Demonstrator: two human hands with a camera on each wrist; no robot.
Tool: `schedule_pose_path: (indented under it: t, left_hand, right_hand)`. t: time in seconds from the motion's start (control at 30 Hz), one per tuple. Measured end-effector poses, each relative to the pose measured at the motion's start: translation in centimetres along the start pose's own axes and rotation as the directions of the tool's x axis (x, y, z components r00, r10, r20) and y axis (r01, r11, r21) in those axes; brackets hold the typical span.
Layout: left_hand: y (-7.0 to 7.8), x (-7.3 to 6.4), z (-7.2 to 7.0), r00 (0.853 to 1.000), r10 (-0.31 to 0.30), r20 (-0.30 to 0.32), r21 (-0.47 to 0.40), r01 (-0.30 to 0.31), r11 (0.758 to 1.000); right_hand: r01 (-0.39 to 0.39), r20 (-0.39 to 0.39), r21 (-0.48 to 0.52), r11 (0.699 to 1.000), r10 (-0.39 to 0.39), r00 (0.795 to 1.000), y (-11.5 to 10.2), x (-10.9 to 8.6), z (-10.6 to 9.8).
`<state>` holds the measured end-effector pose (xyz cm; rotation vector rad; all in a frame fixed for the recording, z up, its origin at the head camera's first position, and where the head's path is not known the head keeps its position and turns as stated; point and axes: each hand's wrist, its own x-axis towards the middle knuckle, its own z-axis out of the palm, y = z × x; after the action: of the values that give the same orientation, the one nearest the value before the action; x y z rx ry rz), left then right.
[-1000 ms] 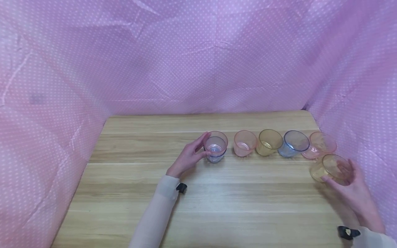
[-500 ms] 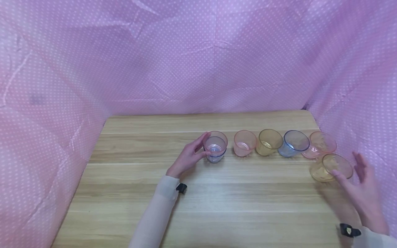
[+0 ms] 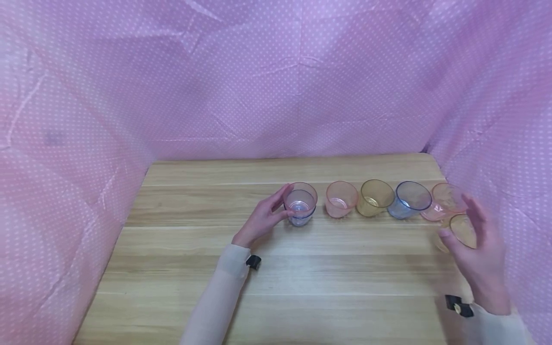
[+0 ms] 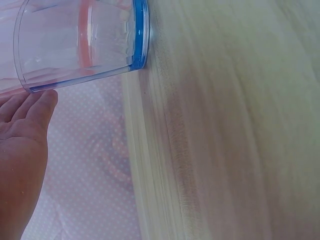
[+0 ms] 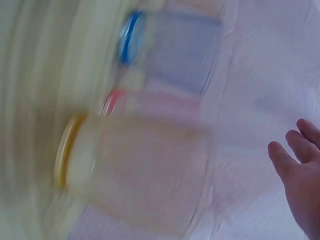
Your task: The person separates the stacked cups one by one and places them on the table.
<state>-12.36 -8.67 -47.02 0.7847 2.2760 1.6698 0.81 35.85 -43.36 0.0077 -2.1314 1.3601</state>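
Note:
My left hand (image 3: pixel 261 218) holds a stack of two clear cups by its side, thumb at the front and fingers behind. The upper pink-tinted cup (image 3: pixel 300 189) is nested in a blue-tinted cup (image 4: pixel 141 35), whose blue base stands on the table. At the right edge my right hand (image 3: pixel 484 258) hovers in front of a yellow cup (image 3: pixel 465 230) and partly hides it. In the right wrist view, its fingers (image 5: pixel 300 150) are extended and apart from the upright yellow cup, which looks blurred.
A row of upright cups runs along the right half of the wooden table (image 3: pixel 276 287): pink (image 3: pixel 340 201), yellow (image 3: pixel 374 201), blue (image 3: pixel 409 203), and another pink (image 3: pixel 444 203) beside the front yellow cup. Pink dotted cloth (image 3: pixel 276 96) surrounds the table's back and sides.
My right hand has let go of the front yellow cup, drawn back right, then moved left and up over it. The left hand and its stack have stayed in place.

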Motion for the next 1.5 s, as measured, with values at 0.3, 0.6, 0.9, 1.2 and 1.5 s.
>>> schedule_pose_path:
  t: [0.3,0.6,0.9,1.2,1.5]
  left_hand:
    - [-0.1,0.1,0.1,1.000,-0.003,-0.002,-0.010,0.003,1.000]
    - [-0.2,0.0,0.0,1.000,-0.012,-0.009,-0.011,0.012,1.000]
    - [-0.3,-0.1,0.2,0.999,-0.034,-0.016,-0.007,0.034,0.999]
    - [-0.2,-0.2,0.2,0.999,-0.039,-0.029,-0.004,0.039,0.999]
    - [-0.4,-0.3,0.2,0.999,-0.033,-0.033,-0.026,0.032,0.999]
  right_hand:
    - [0.061,0.171,0.034,0.998,-0.066,0.983,-1.8,-0.2,5.1]
    - [0.276,0.260,0.168,0.946,-0.312,0.914,-3.0,-0.3,11.2]
    - [0.197,0.389,0.195,0.961,-0.260,0.884,-4.0,-0.5,15.2]
    - [0.095,0.512,0.121,0.988,-0.144,0.847,-4.8,-0.2,18.7]
    - [0.074,0.566,0.152,0.986,-0.148,0.811,-4.8,0.5,21.4]
